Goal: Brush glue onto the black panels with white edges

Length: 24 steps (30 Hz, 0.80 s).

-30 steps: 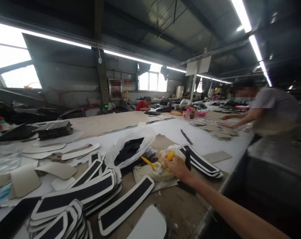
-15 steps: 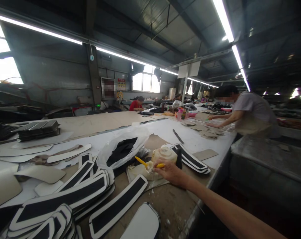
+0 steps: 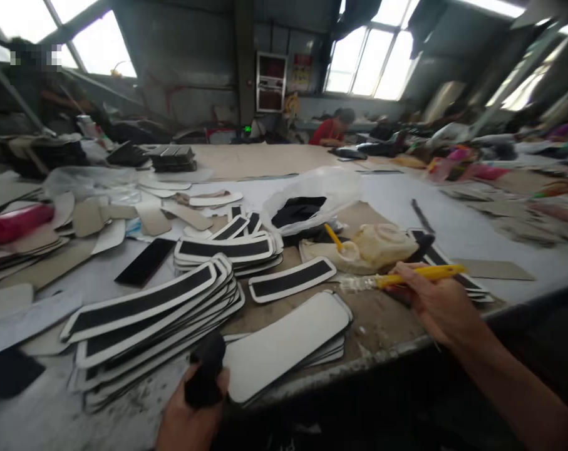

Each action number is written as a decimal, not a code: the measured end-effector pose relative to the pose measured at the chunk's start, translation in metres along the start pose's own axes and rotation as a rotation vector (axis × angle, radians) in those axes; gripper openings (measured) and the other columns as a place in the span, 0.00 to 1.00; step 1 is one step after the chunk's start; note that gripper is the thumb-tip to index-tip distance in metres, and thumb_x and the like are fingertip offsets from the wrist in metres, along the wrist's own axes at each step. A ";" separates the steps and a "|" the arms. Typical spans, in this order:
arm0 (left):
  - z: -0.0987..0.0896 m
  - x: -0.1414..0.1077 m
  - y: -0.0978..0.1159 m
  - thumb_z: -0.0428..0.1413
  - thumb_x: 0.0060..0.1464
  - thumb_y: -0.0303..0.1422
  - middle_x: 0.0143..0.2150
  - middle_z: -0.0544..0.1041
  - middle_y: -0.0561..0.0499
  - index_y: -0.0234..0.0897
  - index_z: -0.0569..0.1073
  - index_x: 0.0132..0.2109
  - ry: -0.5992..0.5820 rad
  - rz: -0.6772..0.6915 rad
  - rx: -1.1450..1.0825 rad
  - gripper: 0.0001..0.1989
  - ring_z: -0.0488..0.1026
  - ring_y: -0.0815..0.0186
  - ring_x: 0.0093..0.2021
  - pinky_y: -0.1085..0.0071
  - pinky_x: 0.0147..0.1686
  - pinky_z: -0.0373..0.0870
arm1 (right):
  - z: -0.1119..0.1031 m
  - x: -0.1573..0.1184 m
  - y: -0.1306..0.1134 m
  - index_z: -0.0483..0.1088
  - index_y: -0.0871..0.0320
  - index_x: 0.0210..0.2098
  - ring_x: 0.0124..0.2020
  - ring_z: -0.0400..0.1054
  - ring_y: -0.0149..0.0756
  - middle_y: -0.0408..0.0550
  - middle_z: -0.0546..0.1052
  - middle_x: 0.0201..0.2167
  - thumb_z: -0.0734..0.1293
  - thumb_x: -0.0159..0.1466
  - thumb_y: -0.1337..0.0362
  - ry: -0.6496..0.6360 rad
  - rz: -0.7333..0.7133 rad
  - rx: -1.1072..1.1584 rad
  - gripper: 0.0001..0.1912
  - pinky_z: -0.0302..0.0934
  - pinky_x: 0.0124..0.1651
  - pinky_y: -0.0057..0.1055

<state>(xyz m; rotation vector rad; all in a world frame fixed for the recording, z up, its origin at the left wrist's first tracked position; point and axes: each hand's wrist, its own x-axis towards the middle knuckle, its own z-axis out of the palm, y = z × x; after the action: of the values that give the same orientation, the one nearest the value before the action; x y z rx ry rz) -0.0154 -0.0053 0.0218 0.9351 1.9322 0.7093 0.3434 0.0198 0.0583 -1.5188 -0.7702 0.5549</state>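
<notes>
A yellow-handled brush [image 3: 422, 273] is held in my right hand [image 3: 441, 304], fingers pinched around its handle. Its pale, wet-looking bristles point left, just above the brown work surface. Behind it sits a cream-coloured, glue-smeared container [image 3: 382, 243], with a second yellow handle [image 3: 333, 237] sticking up from its left part. My left hand [image 3: 190, 410] is closed on a dark, folded piece of black material [image 3: 206, 369] at the near edge. Right beside it lies a stack of plain white panels [image 3: 284, 347]. A single white-rimmed panel with a black middle [image 3: 293, 280] lies between that stack and the container.
Fanned stacks of black-and-white panels [image 3: 147, 307] cover the left side. A plastic bag with black pieces [image 3: 312, 200] stands behind them. Grey-brown pieces [image 3: 523, 213] lie at right, beside another person's hand. A person in red [image 3: 330, 128] sits across the table.
The view has swung left and down. My right hand has lifted the brush away from the glue container, turning its bristles left. My left hand has come into view with black material.
</notes>
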 end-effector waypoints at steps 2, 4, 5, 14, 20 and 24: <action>0.002 0.001 -0.003 0.60 0.39 0.48 0.12 0.60 0.60 0.35 0.70 0.31 -0.127 0.022 -0.186 0.20 0.57 0.69 0.17 0.71 0.20 0.53 | 0.019 -0.034 -0.006 0.69 0.56 0.28 0.28 0.70 0.33 0.45 0.72 0.27 0.71 0.49 0.55 -0.095 0.068 0.101 0.13 0.69 0.30 0.29; 0.003 0.000 -0.004 0.60 0.38 0.49 0.10 0.59 0.60 0.35 0.67 0.26 -0.191 0.018 -0.308 0.20 0.55 0.71 0.16 0.71 0.21 0.50 | 0.043 -0.069 -0.012 0.69 0.57 0.28 0.26 0.69 0.34 0.46 0.72 0.25 0.72 0.48 0.54 -0.234 0.132 0.132 0.14 0.69 0.28 0.30; 0.004 -0.001 -0.003 0.60 0.38 0.49 0.10 0.60 0.59 0.36 0.65 0.23 -0.198 0.003 -0.333 0.21 0.55 0.71 0.16 0.72 0.21 0.49 | 0.055 -0.085 -0.015 0.70 0.57 0.28 0.26 0.69 0.34 0.46 0.72 0.26 0.71 0.50 0.54 -0.313 0.148 0.130 0.14 0.68 0.28 0.30; 0.001 0.000 -0.009 0.56 0.44 0.45 0.12 0.60 0.58 0.38 0.60 0.20 -0.234 0.114 -0.319 0.19 0.56 0.73 0.17 0.74 0.20 0.52 | 0.117 -0.130 -0.008 0.67 0.59 0.30 0.26 0.66 0.30 0.42 0.70 0.24 0.66 0.58 0.54 -0.597 0.248 0.094 0.14 0.62 0.33 0.27; 0.001 0.004 -0.011 0.55 0.47 0.43 0.12 0.59 0.61 0.34 0.67 0.36 -0.260 0.190 -0.327 0.16 0.55 0.72 0.17 0.75 0.19 0.51 | 0.124 -0.131 -0.013 0.66 0.59 0.30 0.25 0.66 0.28 0.41 0.70 0.24 0.66 0.57 0.54 -0.567 0.234 0.084 0.13 0.61 0.33 0.26; 0.002 0.006 -0.013 0.54 0.48 0.43 0.12 0.59 0.60 0.35 0.67 0.33 -0.265 0.187 -0.305 0.14 0.55 0.71 0.17 0.75 0.20 0.53 | 0.128 -0.132 -0.017 0.66 0.60 0.30 0.25 0.66 0.29 0.41 0.69 0.24 0.66 0.57 0.53 -0.595 0.251 0.069 0.14 0.62 0.31 0.27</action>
<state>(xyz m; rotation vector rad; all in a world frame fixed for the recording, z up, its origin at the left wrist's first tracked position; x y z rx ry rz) -0.0203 -0.0077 0.0085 0.9700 1.4698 0.9107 0.1594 0.0069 0.0490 -1.4025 -1.0001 1.2430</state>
